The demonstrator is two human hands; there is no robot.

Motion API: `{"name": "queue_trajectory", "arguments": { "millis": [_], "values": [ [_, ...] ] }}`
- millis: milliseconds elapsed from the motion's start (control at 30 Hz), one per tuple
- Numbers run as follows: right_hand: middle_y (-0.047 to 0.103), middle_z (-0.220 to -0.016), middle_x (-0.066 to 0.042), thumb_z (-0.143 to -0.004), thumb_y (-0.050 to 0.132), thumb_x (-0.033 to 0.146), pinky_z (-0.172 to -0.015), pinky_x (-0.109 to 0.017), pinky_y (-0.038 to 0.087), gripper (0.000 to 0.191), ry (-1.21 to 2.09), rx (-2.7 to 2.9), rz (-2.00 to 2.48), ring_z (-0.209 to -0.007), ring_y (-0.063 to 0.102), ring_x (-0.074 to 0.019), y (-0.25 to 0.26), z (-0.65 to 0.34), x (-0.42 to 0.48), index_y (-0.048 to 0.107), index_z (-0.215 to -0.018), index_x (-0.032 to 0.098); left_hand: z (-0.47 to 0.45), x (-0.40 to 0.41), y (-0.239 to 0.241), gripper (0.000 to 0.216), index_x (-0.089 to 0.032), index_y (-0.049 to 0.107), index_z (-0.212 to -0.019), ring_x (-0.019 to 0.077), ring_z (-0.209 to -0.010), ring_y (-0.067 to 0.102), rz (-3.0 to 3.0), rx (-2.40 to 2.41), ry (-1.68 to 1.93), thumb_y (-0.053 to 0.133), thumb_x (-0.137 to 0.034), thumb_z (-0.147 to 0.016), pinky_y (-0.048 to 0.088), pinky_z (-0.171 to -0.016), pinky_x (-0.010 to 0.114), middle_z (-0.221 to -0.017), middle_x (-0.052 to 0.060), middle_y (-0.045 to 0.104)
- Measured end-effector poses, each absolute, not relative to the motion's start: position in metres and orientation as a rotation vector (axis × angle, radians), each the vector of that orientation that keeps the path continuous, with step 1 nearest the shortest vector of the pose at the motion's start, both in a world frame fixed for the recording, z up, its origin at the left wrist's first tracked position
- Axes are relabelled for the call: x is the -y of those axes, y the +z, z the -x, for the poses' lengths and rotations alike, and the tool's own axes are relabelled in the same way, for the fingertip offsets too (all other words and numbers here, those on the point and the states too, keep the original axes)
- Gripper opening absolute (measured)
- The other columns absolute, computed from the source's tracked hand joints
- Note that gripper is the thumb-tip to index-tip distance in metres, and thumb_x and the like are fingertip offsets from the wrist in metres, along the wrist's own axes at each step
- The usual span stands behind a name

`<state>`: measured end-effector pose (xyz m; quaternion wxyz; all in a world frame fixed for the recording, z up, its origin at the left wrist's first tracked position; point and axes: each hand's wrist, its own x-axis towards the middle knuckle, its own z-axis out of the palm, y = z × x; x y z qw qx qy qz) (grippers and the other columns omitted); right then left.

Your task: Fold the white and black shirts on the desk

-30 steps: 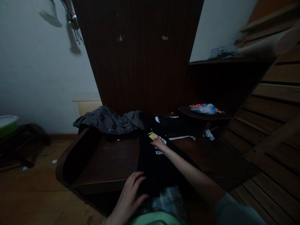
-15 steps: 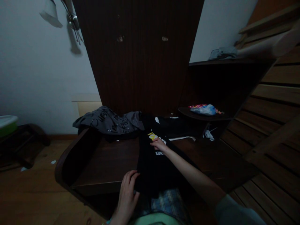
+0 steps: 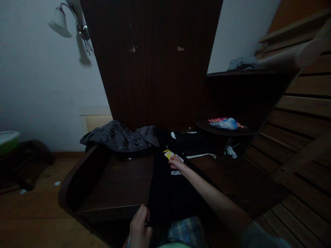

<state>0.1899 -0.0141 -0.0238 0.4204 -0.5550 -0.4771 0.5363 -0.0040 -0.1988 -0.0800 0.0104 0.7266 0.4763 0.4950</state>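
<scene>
A black T-shirt [image 3: 160,189] with yellow and white print and white lettering lies over the dark wooden surface and hangs toward my lap. Its near left edge is pinched in my left hand [image 3: 139,224], fingers closed. My right hand [image 3: 177,163] is closed on the cloth at the yellow and white print, its forearm crossing over the shirt. A dark grey garment with black lettering [image 3: 124,137] is heaped beyond on the left, over the armrest. More black cloth with white patches [image 3: 191,141] lies behind the shirt.
A dark wooden panel [image 3: 155,69] rises behind. At right, a corner shelf [image 3: 222,131] bears a plastic bag, beside slatted wood [image 3: 305,106]. The curved armrest [image 3: 67,186] bounds the left. A wall lamp [image 3: 60,22] hangs upper left; a green tub [image 3: 9,143] stands at far left.
My left hand has moved down toward me and closed on the shirt's edge, having been open beside it. My right hand stays closed at the print, shifted slightly.
</scene>
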Motion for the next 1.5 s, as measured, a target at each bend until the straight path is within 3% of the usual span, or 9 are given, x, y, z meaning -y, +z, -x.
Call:
{"name": "queue_trajectory", "arguments": {
  "millis": [133,300,400,500,667,1033,1233,1367,1500],
  "values": [
    [0.036,-0.041,0.009,-0.054,0.049,0.002,-0.042,-0.015,0.037,0.021,1.381,1.127,1.416,-0.038,0.039,-0.0038,-0.021,-0.189,0.016,0.036,-0.051,0.019,0.005,0.204,-0.09,0.033,-0.02,0.05,-0.076,0.0177,-0.075,0.053,-2.202,-1.608,1.346,0.037,-0.002,-0.052,0.044,-0.064,0.026,-0.08,0.004,0.052],
    [0.037,-0.043,0.01,-0.052,0.048,0.001,-0.041,-0.013,0.035,0.018,1.382,1.101,1.415,-0.04,0.039,-0.0038,-0.017,-0.188,0.02,0.041,-0.053,0.018,0.008,0.202,-0.096,0.032,-0.021,0.049,-0.068,0.016,-0.071,0.053,-2.351,-1.479,1.095,0.036,0.001,-0.048,0.046,-0.065,0.025,-0.073,0.001,0.053],
    [0.037,-0.043,0.009,-0.053,0.047,0.001,-0.041,-0.013,0.034,0.017,1.388,1.114,1.403,-0.04,0.038,-0.0036,-0.013,-0.189,0.023,0.044,-0.054,0.017,0.006,0.203,-0.088,0.041,-0.02,0.052,-0.078,0.0189,-0.079,0.053,-2.379,-1.588,1.093,0.038,0.002,-0.047,0.045,-0.072,0.032,-0.082,0.004,0.055],
    [0.04,-0.045,0.008,-0.055,0.048,0.001,-0.043,-0.014,0.034,0.016,1.401,1.136,1.394,-0.042,0.04,-0.004,-0.01,-0.189,0.025,0.048,-0.055,0.017,-0.002,0.205,-0.074,0.053,-0.02,0.051,-0.094,0.0266,-0.101,0.047,-2.441,-1.63,1.126,0.041,0.002,-0.046,0.036,-0.087,0.048,-0.106,0.009,0.052],
    [0.041,-0.045,0.007,-0.057,0.048,0.001,-0.044,-0.015,0.035,0.017,1.414,1.167,1.407,-0.043,0.04,-0.0051,-0.007,-0.19,0.027,0.053,-0.054,0.017,-0.012,0.202,-0.063,0.047,-0.02,0.047,-0.083,0.0276,-0.118,0.035,-2.468,-1.432,1.036,0.039,0.002,-0.042,0.023,-0.098,0.054,-0.125,0.01,0.046],
    [0.038,-0.04,0.009,-0.059,0.048,0.003,-0.039,-0.015,0.032,0.015,1.401,1.256,1.465,-0.037,0.037,-0.0045,-0.009,-0.195,0.044,0.05,-0.055,0.017,-0.002,0.198,-0.075,0.033,-0.018,0.048,-0.088,0.0274,-0.118,0.038,-2.54,-0.964,0.762,0.053,-0.013,-0.055,0.029,-0.097,0.052,-0.123,0.013,0.049],
    [0.047,-0.041,0.007,-0.063,0.052,0.007,-0.041,-0.018,0.038,0.01,1.367,1.406,1.55,-0.038,0.046,-0.0072,0.002,-0.206,0.032,0.054,-0.06,0.016,-0.012,0.194,-0.049,0.064,-0.022,0.029,-0.129,0.0257,-0.12,0.036,-2.683,-0.847,0.637,0.056,-0.036,-0.072,0.031,-0.098,0.047,-0.13,0.011,0.042],
    [0.048,-0.043,0.007,-0.065,0.05,0.005,-0.041,-0.015,0.033,0.014,1.136,1.49,1.566,-0.039,0.045,-0.0061,0.013,-0.203,0.003,0.055,-0.068,0.018,-0.036,0.188,-0.029,0.045,-0.028,0.041,-0.121,0.0217,-0.113,0.04,-2.595,-1.053,0.653,0.045,-0.016,-0.078,0.038,-0.092,0.038,-0.124,0.006,0.045],
    [0.05,-0.047,0.007,-0.058,0.053,-0.001,-0.051,-0.017,0.034,0.023,0.958,1.593,1.554,-0.051,0.049,-0.0081,0.018,-0.189,-0.019,0.058,-0.063,0.021,-0.057,0.176,-0.024,0.049,-0.026,0.048,-0.112,0.0213,-0.096,0.045,-2.57,-1.185,0.563,0.044,-0.003,-0.069,0.04,-0.081,0.037,-0.107,0.006,0.048]
  ]
}}
